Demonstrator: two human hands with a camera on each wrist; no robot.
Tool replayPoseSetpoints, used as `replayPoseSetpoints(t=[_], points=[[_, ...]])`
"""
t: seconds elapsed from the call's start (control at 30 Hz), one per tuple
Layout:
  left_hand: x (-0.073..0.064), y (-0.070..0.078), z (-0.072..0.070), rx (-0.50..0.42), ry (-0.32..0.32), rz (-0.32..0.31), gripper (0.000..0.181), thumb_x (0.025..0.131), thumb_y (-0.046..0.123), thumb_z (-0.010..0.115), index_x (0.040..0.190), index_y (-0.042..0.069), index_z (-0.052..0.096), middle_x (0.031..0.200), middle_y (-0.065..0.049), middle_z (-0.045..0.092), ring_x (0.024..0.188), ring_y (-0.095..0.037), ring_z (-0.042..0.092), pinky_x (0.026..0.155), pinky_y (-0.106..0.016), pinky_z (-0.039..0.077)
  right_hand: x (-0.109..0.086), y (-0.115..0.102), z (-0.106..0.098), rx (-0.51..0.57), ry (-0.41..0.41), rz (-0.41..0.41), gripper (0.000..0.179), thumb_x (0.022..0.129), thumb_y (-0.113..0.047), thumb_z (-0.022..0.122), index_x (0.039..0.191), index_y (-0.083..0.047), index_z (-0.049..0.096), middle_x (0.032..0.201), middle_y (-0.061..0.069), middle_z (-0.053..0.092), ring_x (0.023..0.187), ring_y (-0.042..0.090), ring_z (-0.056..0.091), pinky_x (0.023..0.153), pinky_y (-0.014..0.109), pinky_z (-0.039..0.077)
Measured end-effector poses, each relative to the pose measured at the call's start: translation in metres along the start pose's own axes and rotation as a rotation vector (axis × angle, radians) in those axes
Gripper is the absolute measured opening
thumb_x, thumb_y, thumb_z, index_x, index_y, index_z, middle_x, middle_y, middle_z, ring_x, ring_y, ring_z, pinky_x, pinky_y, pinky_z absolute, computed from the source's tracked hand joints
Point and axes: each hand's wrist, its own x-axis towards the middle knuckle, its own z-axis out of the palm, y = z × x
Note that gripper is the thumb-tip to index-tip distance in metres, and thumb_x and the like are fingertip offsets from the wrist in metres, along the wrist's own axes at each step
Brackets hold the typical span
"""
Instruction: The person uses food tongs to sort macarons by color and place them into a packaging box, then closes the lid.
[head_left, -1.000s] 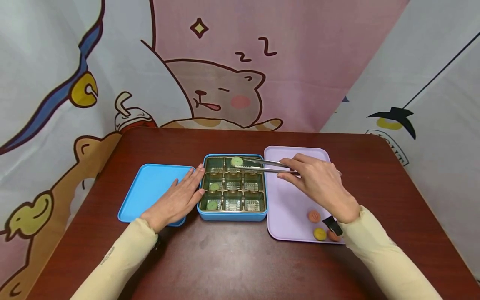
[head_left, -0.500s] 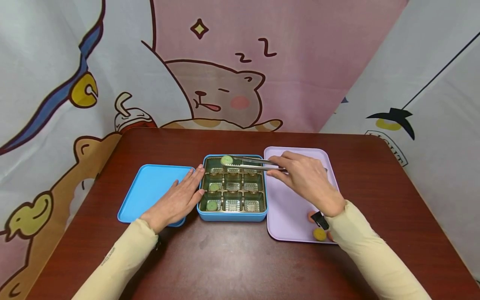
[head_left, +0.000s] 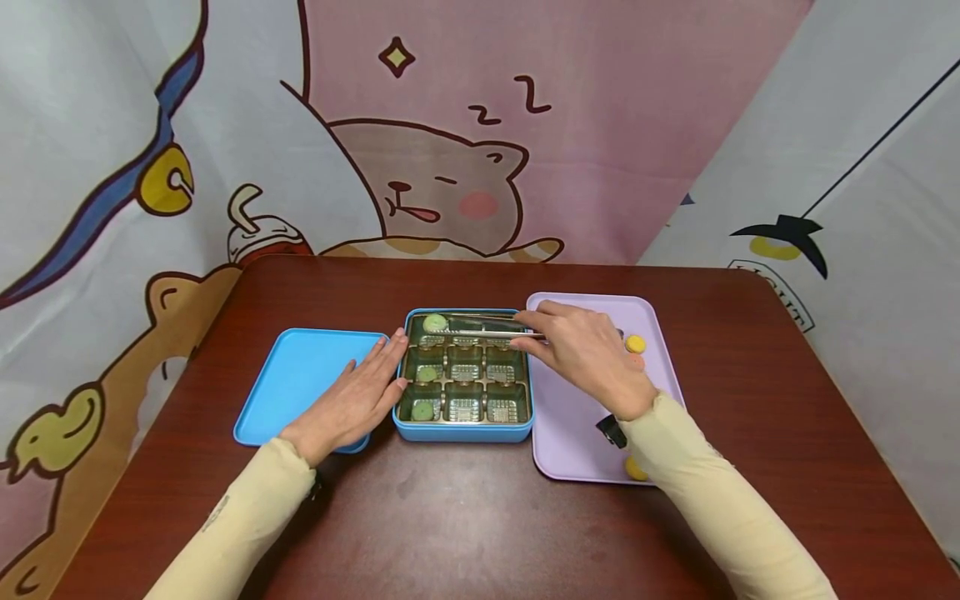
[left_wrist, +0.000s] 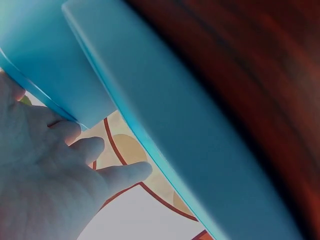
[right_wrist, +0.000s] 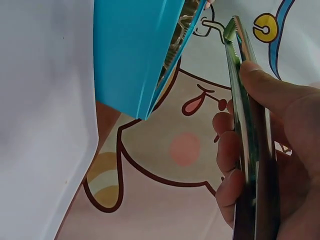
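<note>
My right hand [head_left: 588, 354] grips metal tongs [head_left: 487, 333], whose tips pinch a round green macaron-like piece [head_left: 435, 323] over the back left compartment of a blue box [head_left: 465, 433]. In the right wrist view the tongs [right_wrist: 245, 115] lie between thumb and curled fingers, the green piece [right_wrist: 230, 32] at their serrated tips. Inside the box a gold divided insert [head_left: 467, 388] carries two more green pieces, one in the middle left compartment [head_left: 427, 375] and one in the front left [head_left: 422, 410]. My left hand [head_left: 352, 404] lies with straight fingers against the box's left side.
A blue lid [head_left: 300, 375] lies left of the box, partly under my left hand. On the right stands a lilac tray [head_left: 562, 450] with yellow pieces [head_left: 635, 343] and an orange one [head_left: 637, 361], partly hidden by my right arm. A printed curtain [head_left: 600, 125] hangs behind the table [head_left: 465, 517].
My right hand has moved left with the tongs, carrying the green piece from above the back middle compartment to above the back left one. The left hand stays in place.
</note>
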Motion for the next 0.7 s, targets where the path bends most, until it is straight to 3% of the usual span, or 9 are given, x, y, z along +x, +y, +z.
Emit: replayPoseSetpoints(t=[0.4, 0.7], points=[[0.0, 0.001, 0.0, -0.001, -0.009, -0.008, 0.066, 0.113, 0.039, 0.036, 0.168, 0.011, 0.009, 0.174, -0.002, 0.004, 0.159, -0.031, 0.011, 0.117, -0.071, 0.021, 0.011, -0.004, 0.014, -0.051, -0.047, 0.015, 0.035, 0.093, -0.044, 0.076, 0.116, -0.018, 0.078, 0.083, -0.005, 0.06, 0.063, 0.018, 0.063, 0.047, 0.043, 0.05], [0.0, 0.001, -0.001, 0.0, -0.009, -0.007, 0.067, 0.113, 0.04, 0.035, 0.168, 0.011, 0.009, 0.174, -0.002, 0.005, 0.159, -0.032, 0.012, 0.117, -0.071, 0.021, 0.017, -0.004, 0.019, -0.067, -0.084, 0.037, 0.034, 0.094, -0.044, 0.076, 0.116, -0.018, 0.079, 0.085, -0.003, 0.064, 0.066, 0.022, 0.066, 0.049, 0.044, 0.051]])
